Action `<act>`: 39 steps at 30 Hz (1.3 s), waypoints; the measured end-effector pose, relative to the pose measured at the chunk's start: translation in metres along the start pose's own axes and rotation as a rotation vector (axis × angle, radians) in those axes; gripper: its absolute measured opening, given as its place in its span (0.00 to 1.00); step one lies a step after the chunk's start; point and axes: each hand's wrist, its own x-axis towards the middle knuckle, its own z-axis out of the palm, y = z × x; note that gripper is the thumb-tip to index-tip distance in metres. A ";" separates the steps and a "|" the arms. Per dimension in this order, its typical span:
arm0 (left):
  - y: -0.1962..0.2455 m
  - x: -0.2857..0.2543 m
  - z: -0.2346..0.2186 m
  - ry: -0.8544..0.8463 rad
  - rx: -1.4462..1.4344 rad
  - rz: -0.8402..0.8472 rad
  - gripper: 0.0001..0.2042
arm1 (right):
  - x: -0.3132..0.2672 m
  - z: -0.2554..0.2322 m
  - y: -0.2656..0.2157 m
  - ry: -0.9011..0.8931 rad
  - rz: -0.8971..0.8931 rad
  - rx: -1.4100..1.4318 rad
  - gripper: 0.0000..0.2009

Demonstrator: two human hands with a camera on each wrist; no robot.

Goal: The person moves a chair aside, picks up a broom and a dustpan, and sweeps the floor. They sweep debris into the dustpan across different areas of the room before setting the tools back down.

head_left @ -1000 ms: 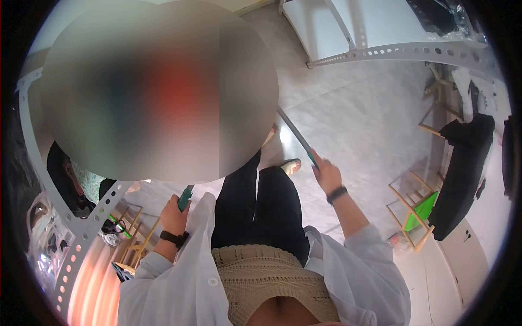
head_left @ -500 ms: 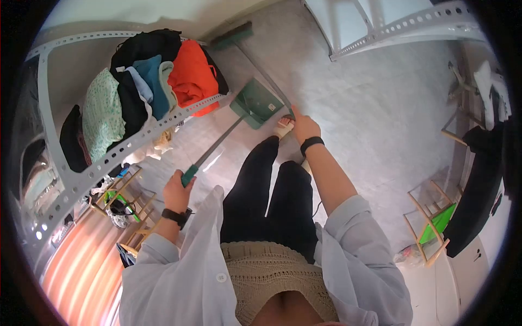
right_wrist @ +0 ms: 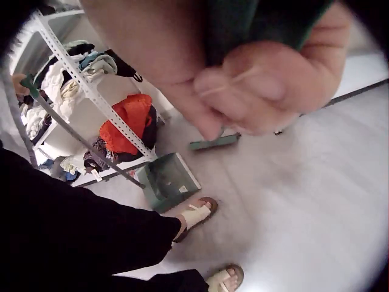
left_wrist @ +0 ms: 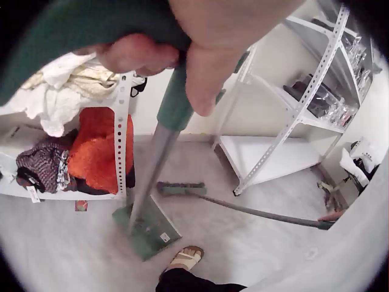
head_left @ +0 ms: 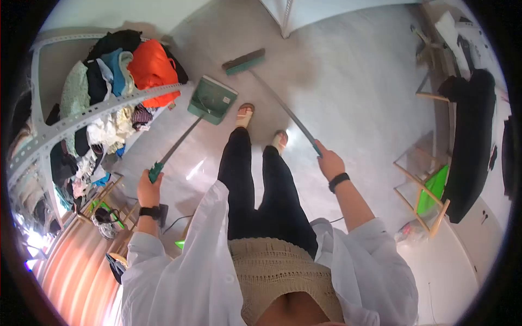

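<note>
My left hand [head_left: 148, 188] grips the green handle end of a long-handled dustpan [head_left: 213, 99], whose pan lies on the floor ahead of my feet. In the left wrist view the fingers [left_wrist: 137, 53] curl round that green grip. With my right hand [head_left: 331, 164] I hold the green grip of a broom [head_left: 244, 61]. Its head is on the floor beyond the dustpan and to its right, apart from it. The right wrist view shows the fingers [right_wrist: 261, 85] wrapped round the broom's handle, with the broom head partly hidden behind the hand.
At the left stands a metal shelf rack [head_left: 103, 106] piled with clothes, an orange garment [head_left: 152, 68] among them. Another white rack [left_wrist: 273, 158] stands at the back. On the right are a wooden-framed stool [head_left: 421, 190] and a long black item [head_left: 472, 146]. A cable [head_left: 176, 221] lies at the lower left.
The broom head has come nearer, from the far wall to beside the dustpan, while my right hand moved right. My left hand and the dustpan appear farther left as the view shifted.
</note>
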 end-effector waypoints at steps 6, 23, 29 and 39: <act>-0.019 -0.035 0.008 0.030 0.001 0.019 0.17 | -0.097 0.012 0.082 0.005 0.029 0.006 0.29; -0.041 -0.079 0.024 -0.138 0.130 0.022 0.18 | -0.063 0.093 -0.017 0.164 0.080 0.241 0.33; -0.057 -0.075 0.028 -0.097 0.106 0.102 0.18 | -0.152 0.109 -0.049 -0.199 -0.001 0.286 0.30; -0.090 -0.089 0.040 -0.097 0.057 0.012 0.19 | -0.182 0.077 -0.059 -0.155 0.020 0.397 0.33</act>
